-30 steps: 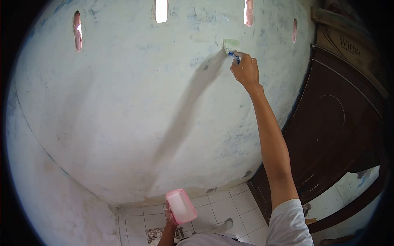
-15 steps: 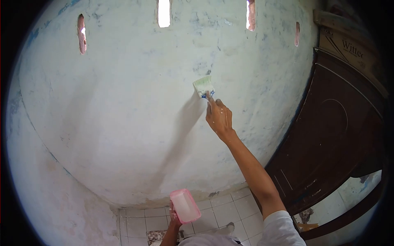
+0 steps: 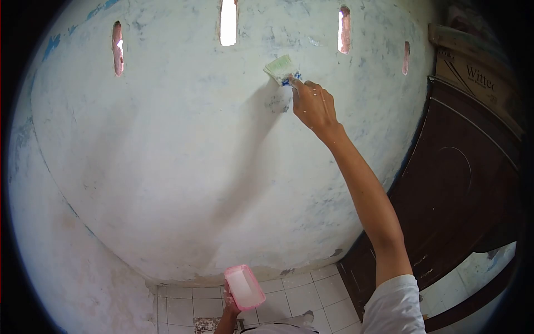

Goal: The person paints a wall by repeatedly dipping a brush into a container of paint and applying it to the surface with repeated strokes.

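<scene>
The right hand (image 3: 316, 106) was closed around the handle of a flat brush (image 3: 279, 68), whose pale green bristles pointed up and left at the wall (image 3: 183, 139); whether their tips pressed on it could not be told. The left hand (image 3: 229, 300) gripped the side of a pink tub (image 3: 245, 286) holding white, paint-like stuff, low down above the tiled floor (image 3: 300, 298). The step in hand looked to be brushing a coat onto the upper wall, just above a grey-blue patch (image 3: 277, 103) that showed through. A next stroke there would have called for the bristles laid flat and the wrist kept loose. Leftward and downward the wall offered broad open room. Upward, the edges of the bright middle slot (image 3: 228, 22) needed care; to the right, the dark wooden panel (image 3: 445, 178), topped by a carton (image 3: 467, 78), bounded the reach.
</scene>
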`<state>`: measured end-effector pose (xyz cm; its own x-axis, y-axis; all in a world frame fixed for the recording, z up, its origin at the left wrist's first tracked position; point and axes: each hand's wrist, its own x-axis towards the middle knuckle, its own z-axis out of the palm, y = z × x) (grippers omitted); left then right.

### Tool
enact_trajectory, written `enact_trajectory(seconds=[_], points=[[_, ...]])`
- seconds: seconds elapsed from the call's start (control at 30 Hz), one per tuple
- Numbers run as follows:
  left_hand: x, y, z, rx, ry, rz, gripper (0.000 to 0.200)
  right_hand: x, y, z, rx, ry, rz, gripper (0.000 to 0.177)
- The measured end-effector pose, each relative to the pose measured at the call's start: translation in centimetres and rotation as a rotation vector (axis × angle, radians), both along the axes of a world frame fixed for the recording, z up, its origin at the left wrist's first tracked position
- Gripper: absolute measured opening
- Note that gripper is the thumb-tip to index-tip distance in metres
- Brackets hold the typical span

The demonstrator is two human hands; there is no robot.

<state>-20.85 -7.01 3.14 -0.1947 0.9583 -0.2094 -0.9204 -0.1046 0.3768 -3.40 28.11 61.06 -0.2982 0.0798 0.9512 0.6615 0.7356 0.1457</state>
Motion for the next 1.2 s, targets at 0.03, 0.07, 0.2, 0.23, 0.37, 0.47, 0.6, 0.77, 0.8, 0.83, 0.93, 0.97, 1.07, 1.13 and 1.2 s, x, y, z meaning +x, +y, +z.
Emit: enact_trajectory(seconds=[0.03,0.07,0.2,0.23,0.37,0.47,0.6,0.77,0.8,0.83,0.93,0.97,1.07,1.13,1.2], points=[[0.1,0.2,0.1,-0.014,0.002,-0.004,0.062,-0.1,0.2,-0.2,-0.027,0.018,0.012,0.036],[0.3,0.5,0.3,-0.026,0.005,-0.008,0.062,-0.2,0.3,-0.6,-0.052,0.036,0.023,0.037],[1.8,0.5,3.0,-0.023,0.055,-0.022,0.062,1.7,1.0,-5.1,-0.064,0.086,0.032,0.039],[2.1,0.6,3.1,-0.003,0.059,-0.01,0.063,2.6,1.3,-7.4,-0.106,0.104,0.043,0.038],[2.7,0.6,3.2,0.023,0.124,0.039,0.064,5.8,1.8,-14.8,-0.295,0.161,0.039,0.035],[2.7,0.5,2.7,0.01,0.095,0.044,0.064,6.4,2.1,-15.3,-0.375,0.159,0.023,0.034],[3.4,1.4,2.5,0.008,0.054,0.039,0.064,7.2,1.7,-14.7,-0.469,0.154,0.128,0.036],[6.1,4.8,0.3,0.06,0.16,0.116,0.063,9.2,1.2,-21.8,-0.454,0.279,0.327,0.044],[6.6,5.2,-0.8,0.062,0.185,0.16,0.062,10.1,0.3,-23.5,-0.635,0.274,0.283,0.047],[7.5,5.2,0.5,0.047,0.131,0.13,0.062,10.8,0.4,-23.3,-0.616,0.263,0.235,0.047],[9.6,5.5,3.3,0.007,0.045,0.055,0.062,13.6,2.0,-18.4,-0.547,0.245,0.074,0.044],[9.9,5.8,3.4,-0.005,0.073,0.042,0.062,14.5,3.5,-15.0,-0.443,0.283,0.113,0.042],[11.2,7.3,2.9,-0.02,0.137,0.029,0.062,16.5,4.5,-4.1,-0.462,0.254,0.097,0.04],[11.8,8.0,1.4,-0.025,0.121,0.022,0.061,15.9,7.5,-5.0,-0.302,0.226,0.059,0.038],[12.4,9.2,-0.8,-0.022,0.047,0.01,0.061,15.0,9.9,-9.1,-0.214,0.184,0.015,0.044]])
